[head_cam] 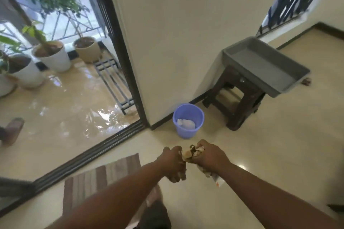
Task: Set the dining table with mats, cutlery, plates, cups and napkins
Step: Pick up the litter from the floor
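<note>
My left hand (174,163) and my right hand (208,156) are held out side by side above the floor. Between them they grip a crumpled wad of paper or wrapper (191,152), pale with dark patches. Another pale piece (216,180) hangs below my right hand. Both hands have their fingers curled tightly round the wad. A lilac plastic bin (188,120) stands on the floor just beyond my hands, with white crumpled paper lying in its bottom. No table, mats, cutlery or plates are in sight.
A grey plastic tray (264,65) rests on a dark stool (238,98) against the wall at right. A striped doormat (98,176) lies by the sliding-door track (89,156). Potted plants (52,55) and a metal rack (113,82) stand on the wet balcony floor.
</note>
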